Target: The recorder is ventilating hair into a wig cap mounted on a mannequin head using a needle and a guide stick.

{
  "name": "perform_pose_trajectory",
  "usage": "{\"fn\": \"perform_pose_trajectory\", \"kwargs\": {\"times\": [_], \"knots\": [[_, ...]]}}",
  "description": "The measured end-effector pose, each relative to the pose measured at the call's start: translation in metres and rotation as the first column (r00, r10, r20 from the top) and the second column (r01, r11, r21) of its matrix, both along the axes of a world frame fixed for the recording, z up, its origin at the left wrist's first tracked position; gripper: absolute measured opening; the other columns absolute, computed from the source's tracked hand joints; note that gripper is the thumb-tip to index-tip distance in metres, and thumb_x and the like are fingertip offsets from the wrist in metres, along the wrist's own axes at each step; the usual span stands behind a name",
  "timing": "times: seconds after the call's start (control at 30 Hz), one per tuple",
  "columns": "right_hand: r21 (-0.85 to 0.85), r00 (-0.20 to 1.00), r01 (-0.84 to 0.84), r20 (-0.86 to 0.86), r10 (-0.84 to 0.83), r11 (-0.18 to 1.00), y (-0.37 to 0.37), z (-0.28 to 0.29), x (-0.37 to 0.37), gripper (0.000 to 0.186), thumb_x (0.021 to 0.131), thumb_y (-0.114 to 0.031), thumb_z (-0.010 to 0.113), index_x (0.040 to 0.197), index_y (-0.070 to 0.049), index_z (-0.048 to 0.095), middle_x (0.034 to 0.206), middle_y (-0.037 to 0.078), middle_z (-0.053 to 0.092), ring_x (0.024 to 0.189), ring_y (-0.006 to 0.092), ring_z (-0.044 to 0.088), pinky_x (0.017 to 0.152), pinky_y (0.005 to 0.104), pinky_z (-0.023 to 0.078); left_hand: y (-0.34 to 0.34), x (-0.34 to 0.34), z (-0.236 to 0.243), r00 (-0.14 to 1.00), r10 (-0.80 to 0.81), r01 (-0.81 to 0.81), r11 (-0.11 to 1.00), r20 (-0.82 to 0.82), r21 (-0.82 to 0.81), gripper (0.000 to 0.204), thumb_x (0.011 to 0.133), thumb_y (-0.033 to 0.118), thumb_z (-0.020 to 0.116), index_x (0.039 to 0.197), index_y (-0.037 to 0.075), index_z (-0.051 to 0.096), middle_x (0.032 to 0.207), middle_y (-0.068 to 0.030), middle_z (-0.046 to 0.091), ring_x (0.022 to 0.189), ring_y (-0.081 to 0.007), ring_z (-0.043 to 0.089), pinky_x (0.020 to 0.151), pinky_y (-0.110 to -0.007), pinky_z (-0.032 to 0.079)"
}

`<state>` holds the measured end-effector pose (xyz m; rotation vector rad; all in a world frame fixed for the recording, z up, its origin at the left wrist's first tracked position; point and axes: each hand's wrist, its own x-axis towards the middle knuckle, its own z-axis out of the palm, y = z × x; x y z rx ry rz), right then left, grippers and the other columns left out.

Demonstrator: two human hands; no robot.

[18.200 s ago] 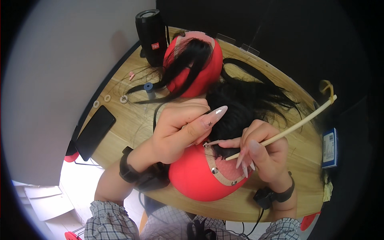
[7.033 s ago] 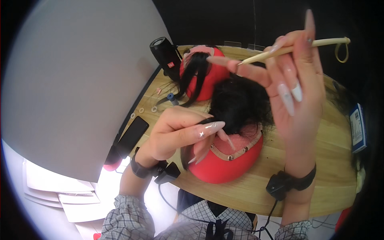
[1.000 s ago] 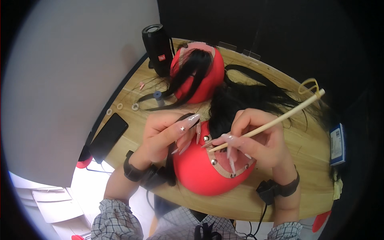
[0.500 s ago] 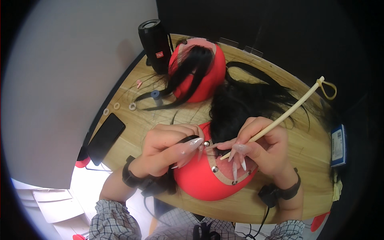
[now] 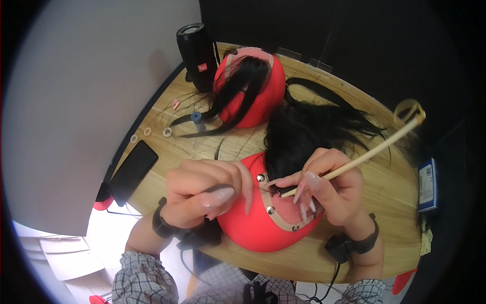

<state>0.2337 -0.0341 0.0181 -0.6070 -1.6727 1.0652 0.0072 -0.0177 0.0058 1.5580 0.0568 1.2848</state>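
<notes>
A red head-shaped block [image 5: 248, 234] sits in front of me, with a tan-edged pink mesh patch [image 5: 289, 209] held by round silver pins. Long black hair [image 5: 291, 139] spreads from the patch toward the back. My right hand [image 5: 331, 185] grips a thin pale stick [image 5: 374, 151] like a pencil, its lower tip at the mesh beside the hair roots. A rubber band [image 5: 409, 110] hangs on the stick's upper end. Left of the patch, my left hand [image 5: 205, 190] is closed, pinching a lock of black hair that is mostly hidden by the fingers.
A second red block [image 5: 273, 96] with black hair stands behind. Near it are a black cylindrical speaker [image 5: 197, 58], a grey-blue spool [image 5: 197, 120] and small white rings [image 5: 147, 131]. A black phone [image 5: 134, 169] lies left, a blue-white box [image 5: 428, 185] right. Dark partitions edge the table.
My left hand has drawn away from the patch, to the left. The stick has tilted lower, its upper end shifting right and down, while its tip stays at the mesh.
</notes>
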Motion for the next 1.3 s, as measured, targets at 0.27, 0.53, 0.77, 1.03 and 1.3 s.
{"fn": "perform_pose_trajectory", "kwargs": {"times": [0.27, 0.53, 0.77, 1.03, 1.3], "knots": [[-0.149, 0.983, -0.102, -0.165, 0.077, 0.984, -0.004, -0.002, 0.002, 0.004, 0.089, 0.003, 0.052, 0.085, 0.004, 0.052, 0.071, 0.009, 0.057, 0.063, 0.0109, 0.06, 0.082, 0.0338, 0.055, 0.001, 0.003, -0.009, 0.989, 0.079, -0.08, 0.997, -0.124, -0.009, 0.032, 0.085, -0.001, 0.047, 0.054, -0.001, 0.044, 0.051, -0.0076, 0.044, 0.05, -0.021, 0.047, 0.073, -0.042, 0.05], [0.008, 0.986, -0.043, -0.16, 0.044, 0.999, -0.003, -0.006, -0.003, 0.003, 0.087, 0.005, 0.053, 0.085, 0.004, 0.052, 0.071, 0.009, 0.056, 0.065, 0.0128, 0.058, 0.087, 0.0429, 0.053, 0.004, 0.001, -0.009, 0.985, 0.079, -0.081, 0.997, -0.155, -0.008, 0.031, 0.087, 0.002, 0.047, 0.056, -0.001, 0.047, 0.05, -0.0048, 0.046, 0.05, -0.0186, 0.047, 0.08, -0.045, 0.048], [0.037, 0.99, -0.008, -0.137, 0.013, 0.999, -0.003, -0.009, -0.004, 0.003, 0.085, 0.007, 0.054, 0.084, 0.005, 0.055, 0.073, 0.01, 0.057, 0.069, 0.0147, 0.059, 0.086, 0.0439, 0.054, 0.005, 0.001, -0.011, 0.987, 0.065, -0.066, 0.998, -0.149, 0.002, 0.03, 0.087, 0.003, 0.048, 0.057, 0.0, 0.048, 0.05, -0.0038, 0.045, 0.05, -0.0176, 0.046, 0.081, -0.045, 0.047], [0.062, 0.993, 0.005, -0.121, 0.002, 0.998, -0.002, -0.01, -0.005, 0.003, 0.085, 0.007, 0.056, 0.086, 0.005, 0.056, 0.068, 0.009, 0.057, 0.06, 0.0116, 0.058, 0.086, 0.0428, 0.054, 0.006, 0.001, -0.01, 0.987, 0.055, -0.054, 0.999, -0.149, 0.008, 0.031, 0.088, 0.002, 0.048, 0.057, 0.0, 0.047, 0.05, -0.003, 0.044, 0.049, -0.0168, 0.044, 0.079, -0.044, 0.047], [0.075, 0.992, 0.005, -0.129, 0.005, 0.997, -0.002, -0.01, -0.005, 0.003, 0.086, 0.006, 0.056, 0.088, 0.005, 0.055, 0.065, 0.009, 0.057, 0.052, 0.0084, 0.056, 0.086, 0.042, 0.054, 0.006, 0.001, -0.01, 0.989, 0.043, -0.039, 0.999, -0.145, 0.024, 0.029, 0.087, 0.0, 0.048, 0.058, 0.0, 0.047, 0.051, -0.0028, 0.045, 0.049, -0.0171, 0.044, 0.079, -0.045, 0.046]]}}
